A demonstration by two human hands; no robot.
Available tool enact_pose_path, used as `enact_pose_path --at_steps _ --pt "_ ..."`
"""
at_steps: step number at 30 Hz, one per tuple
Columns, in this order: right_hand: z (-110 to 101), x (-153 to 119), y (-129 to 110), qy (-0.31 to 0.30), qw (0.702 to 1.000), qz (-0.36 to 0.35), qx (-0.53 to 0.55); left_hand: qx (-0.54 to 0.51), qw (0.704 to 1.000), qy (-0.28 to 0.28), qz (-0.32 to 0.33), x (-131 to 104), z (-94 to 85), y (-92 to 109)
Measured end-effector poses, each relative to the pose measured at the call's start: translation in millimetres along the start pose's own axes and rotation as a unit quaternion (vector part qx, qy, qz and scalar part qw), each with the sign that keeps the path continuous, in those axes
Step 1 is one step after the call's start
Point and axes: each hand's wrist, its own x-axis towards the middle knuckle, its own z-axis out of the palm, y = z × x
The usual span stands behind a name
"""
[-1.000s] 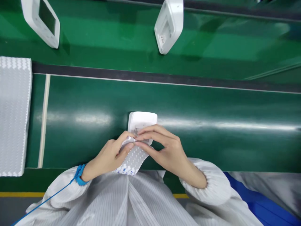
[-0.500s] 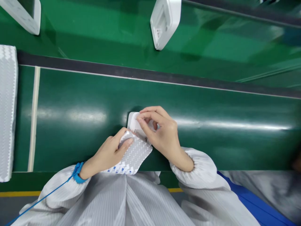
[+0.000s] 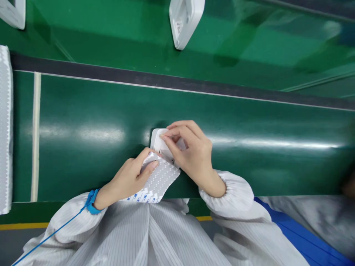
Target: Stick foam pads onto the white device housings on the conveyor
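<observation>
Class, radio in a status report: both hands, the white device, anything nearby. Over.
Left hand grips dotted white sticker sheet. Right hand fingertips press small white plastic device on green mat. Nothing between them.

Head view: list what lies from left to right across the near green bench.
White foam stack → pale tape strip → blue wrist strap → left hand holding the dotted sheet → right hand on the white device.

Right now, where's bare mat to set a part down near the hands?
Bare: green mat between the white strip and left hand; also mat right of the right hand. Crowded: centre, both hands on the white unit and dotted sheet.
</observation>
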Motion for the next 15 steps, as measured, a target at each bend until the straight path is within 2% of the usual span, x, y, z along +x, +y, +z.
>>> enact_pose_path --at_steps 2,4,6,9,12,15 --pt "-8 -3 -3 -0.009 0.999 0.027 0.045 0.006 1.0 -0.001 0.014 -2 1.3 1" --pt "-17 -10 -8 -0.062 0.992 0.035 0.1 0.013 0.999 -0.001 0.036 -3 3.5 2" --pt "-22 -18 -13 -0.119 0.982 0.023 0.146 0.018 0.999 -0.003 0.051 -5 6.0 3" --pt "-25 -29 -17 -0.144 0.973 -0.011 0.181 0.028 0.998 -0.004 0.051 -7 8.8 4" --pt "-26 -32 -14 -0.1 0.981 -0.019 0.167 0.04 0.999 -0.001 0.033 -8 9.8 5" --pt "-28 -30 -2 -0.004 0.989 0.077 0.127 0.029 1.0 -0.009 0.003 -9 9.3 5"
